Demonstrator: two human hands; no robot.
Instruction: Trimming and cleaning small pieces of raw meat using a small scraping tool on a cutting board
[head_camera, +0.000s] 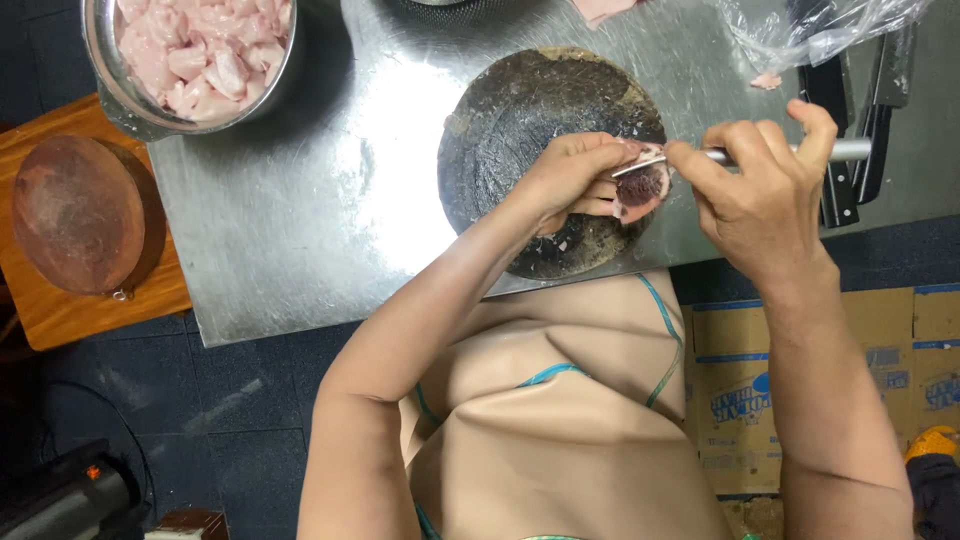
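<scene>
Steel showed in the right hand (760, 190): its grip was closed tight round the metal handle of a knife (835, 150), thumb and forefinger pinched far forward, where the blade left the handle. The thin blade ran out from that grip straight into a pale pink piece of raw meat (640, 185) with a dark purplish patch on its face. On the far side of the blade the left hand (570, 180) had the piece shut in its grip, fingers curled over it and thumb beneath, lifted just above a dark round chopping block (520, 110).

Such a cut looked best done with short shallow strokes, the edge kept turned away from the holding fingertips, which lay very close to the blade, and the meat kept low over the block so that trimmings fell on it.

Beyond the block lay the steel worktop (290, 210). Well off past the left hand stood a metal bowl (110, 80) heaped with pale cut pieces. Just behind the knife hand lay black-handled tools (850, 110) and crumpled clear plastic (810, 30). A tan apron (560, 420) hung below both grips.
</scene>
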